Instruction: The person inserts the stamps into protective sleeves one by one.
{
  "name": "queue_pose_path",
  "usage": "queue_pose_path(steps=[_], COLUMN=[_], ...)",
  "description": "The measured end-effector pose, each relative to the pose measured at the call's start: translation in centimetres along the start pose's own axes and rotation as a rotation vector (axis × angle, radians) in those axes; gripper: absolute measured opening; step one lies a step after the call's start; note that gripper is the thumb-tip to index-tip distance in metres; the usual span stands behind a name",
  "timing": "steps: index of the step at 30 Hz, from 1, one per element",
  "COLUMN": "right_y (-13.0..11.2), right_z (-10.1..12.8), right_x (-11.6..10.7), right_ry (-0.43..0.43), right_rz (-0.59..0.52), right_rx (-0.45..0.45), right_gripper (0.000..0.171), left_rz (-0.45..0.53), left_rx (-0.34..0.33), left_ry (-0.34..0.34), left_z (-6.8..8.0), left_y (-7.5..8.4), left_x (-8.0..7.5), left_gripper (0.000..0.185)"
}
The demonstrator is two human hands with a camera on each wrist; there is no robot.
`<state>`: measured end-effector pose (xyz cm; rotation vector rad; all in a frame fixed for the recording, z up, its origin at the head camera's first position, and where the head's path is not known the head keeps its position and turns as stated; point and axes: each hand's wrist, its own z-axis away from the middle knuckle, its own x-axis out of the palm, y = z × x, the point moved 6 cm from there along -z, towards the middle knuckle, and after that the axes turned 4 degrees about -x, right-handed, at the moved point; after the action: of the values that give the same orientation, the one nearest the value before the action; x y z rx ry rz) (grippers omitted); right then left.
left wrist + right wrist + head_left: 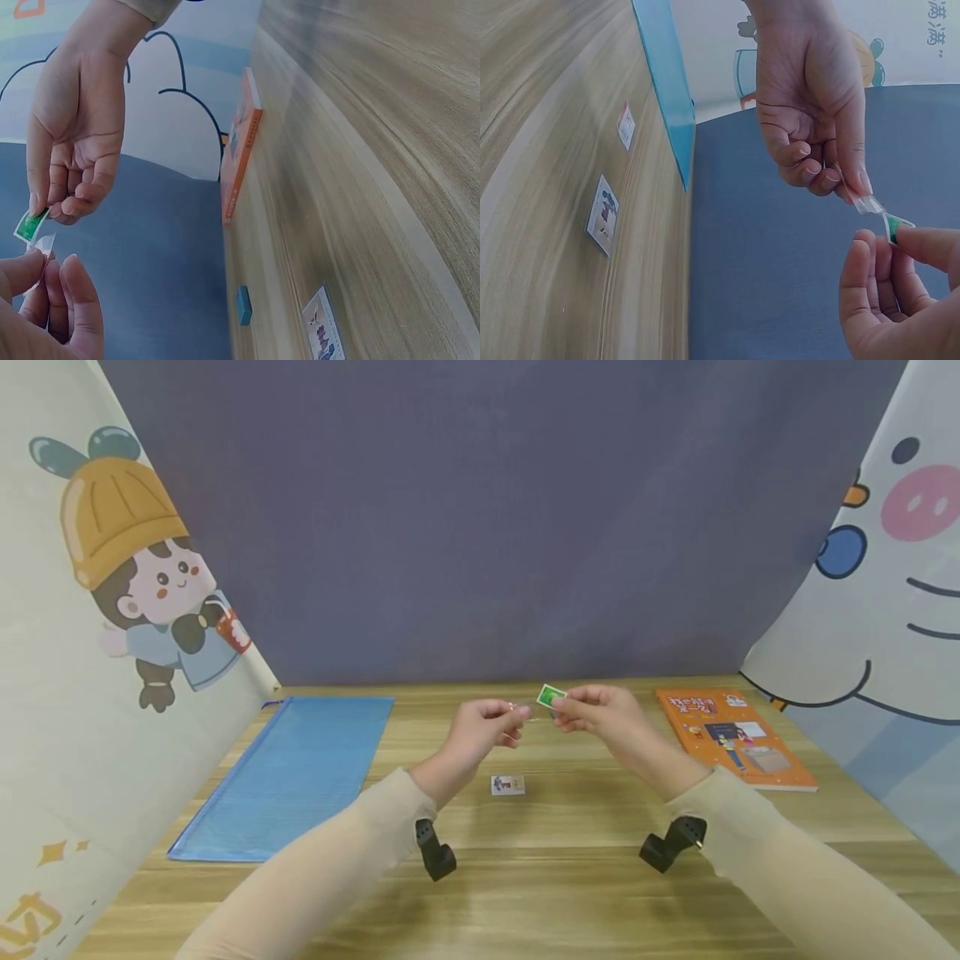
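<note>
From the head view, both hands are raised above the middle of the desk (525, 893), toward its far edge. The right hand (600, 714) pinches a small green card (551, 696) between thumb and forefinger, the card tilted with its long axis running from upper left to lower right. The left hand (480, 731) pinches a small clear sleeve (527, 713) just beside the card; whether anything is in the sleeve cannot be told here. A blue zip pouch (292, 772) lies flat along the desk's left edge, shut as far as can be seen, its contents not showing. An orange book (731, 735) lies near the far right corner. A small picture card (507, 785) lies on the desk below the hands.

In the left wrist view, the right hand (71, 142) has its fingers curled, thumb and fingertips nipping the green card (30, 225), whose lower corner meets the mouth of the clear sleeve (43, 244).

In the right wrist view, the left hand (810, 97) holds the clear sleeve (870, 204) between thumb and forefinger, the other fingers curled in; the green card (895, 223) sits at the sleeve's open end, not yet inside.
</note>
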<state>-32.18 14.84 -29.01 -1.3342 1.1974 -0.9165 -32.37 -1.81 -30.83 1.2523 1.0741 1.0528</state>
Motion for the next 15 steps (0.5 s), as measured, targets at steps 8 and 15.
queue_pose_path(steps=[8,15], right_y=[0.1,0.1], right_z=[0.0,0.1], right_x=[0.2,0.2], right_ry=[-0.017,-0.013], right_rz=[-0.007,-0.026], right_rx=[-0.004,-0.009], right_gripper=[0.033,0.033], left_rz=[0.005,0.004], left_rx=[0.006,-0.002], left_ry=[-0.004,0.001], left_z=[1.5,1.7], left_y=[1.6,1.8], left_x=[0.4,0.5], left_gripper=[0.024,0.024])
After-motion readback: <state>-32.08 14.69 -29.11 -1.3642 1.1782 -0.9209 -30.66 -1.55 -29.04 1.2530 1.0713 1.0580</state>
